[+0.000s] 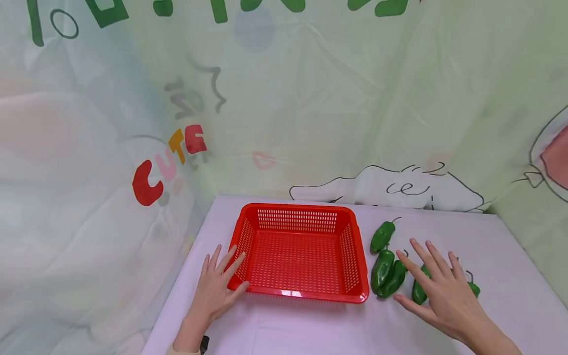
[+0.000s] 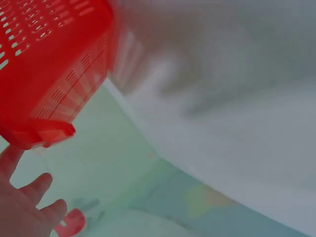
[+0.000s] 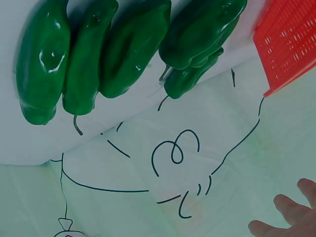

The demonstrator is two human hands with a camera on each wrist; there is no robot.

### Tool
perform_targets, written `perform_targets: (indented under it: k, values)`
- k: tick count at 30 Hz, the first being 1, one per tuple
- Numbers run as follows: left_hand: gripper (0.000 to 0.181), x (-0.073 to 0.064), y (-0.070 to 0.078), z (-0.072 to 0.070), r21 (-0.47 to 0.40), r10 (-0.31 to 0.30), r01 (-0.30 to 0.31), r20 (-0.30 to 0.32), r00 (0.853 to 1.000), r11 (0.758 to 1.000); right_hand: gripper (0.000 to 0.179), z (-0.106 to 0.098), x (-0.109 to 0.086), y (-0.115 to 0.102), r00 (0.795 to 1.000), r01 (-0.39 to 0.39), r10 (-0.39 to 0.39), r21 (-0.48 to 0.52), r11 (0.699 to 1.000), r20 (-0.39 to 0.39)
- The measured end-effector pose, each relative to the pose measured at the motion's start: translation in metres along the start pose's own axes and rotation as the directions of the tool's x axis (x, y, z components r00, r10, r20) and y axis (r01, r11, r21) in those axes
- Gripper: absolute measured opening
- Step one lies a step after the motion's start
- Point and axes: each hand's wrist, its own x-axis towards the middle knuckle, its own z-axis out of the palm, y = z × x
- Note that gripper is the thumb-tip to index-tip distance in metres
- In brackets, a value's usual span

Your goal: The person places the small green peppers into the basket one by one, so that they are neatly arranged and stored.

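Note:
A red plastic basket (image 1: 293,298) with slotted walls sits on the table, nothing inside it. My left hand (image 1: 217,286) is at the basket's left side, fingers spread and overlapping its rim in the head view; the left wrist view shows fingertips right by the rim (image 2: 49,133). On the right, my right hand (image 1: 448,296) hovers over several green peppers (image 1: 383,271) with fingers spread, holding nothing. It hides part of the peppers in the head view. In the right wrist view the peppers (image 3: 133,49) lie side by side, some with thin stems.
A pale cloth covers the table (image 1: 284,330). Printed fabric (image 1: 284,108) with drawings and letters hangs behind it and along the left and right sides. The basket's right wall stands close to the nearest peppers.

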Motion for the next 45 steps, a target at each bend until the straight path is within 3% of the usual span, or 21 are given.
perform_targets:
  k: [5, 11, 18, 30, 36, 45]
  values:
    - [0.064, -0.009, -0.001, 0.008, -0.008, -0.038, 0.038, -0.053, 0.998, 0.999, 0.096, 0.001, -0.001, 0.001, 1.0, -0.01, 0.01, -0.002, 1.0, 0.015]
    - [0.063, -0.017, 0.0, 0.015, -0.042, -0.097, 0.094, -0.068, 0.993, 0.995, 0.096, 0.002, -0.002, 0.003, 1.0, -0.02, 0.02, 0.013, 1.0, 0.009]
    - [0.061, -0.023, 0.0, 0.025, -0.087, -0.123, 0.115, -0.099, 0.987, 0.99, 0.095, 0.004, -0.004, 0.005, 0.999, -0.04, 0.04, 0.019, 0.999, 0.019]
    - [0.057, -0.028, 0.006, 0.039, -0.237, -0.236, 0.197, -0.151, 0.96, 0.951, 0.098, 0.012, -0.013, 0.009, 0.995, -0.088, 0.087, 0.034, 0.996, 0.04]
    - [0.056, -0.026, 0.006, 0.04, -0.243, -0.215, 0.165, -0.195, 0.957, 0.956, 0.095, 0.016, -0.018, 0.014, 0.994, -0.104, 0.102, 0.044, 0.994, 0.037]
    - [0.061, -0.021, 0.006, 0.037, -0.154, -0.13, 0.099, -0.208, 0.969, 0.983, 0.096, 0.019, -0.023, 0.016, 0.991, -0.127, 0.125, 0.039, 0.991, 0.041]
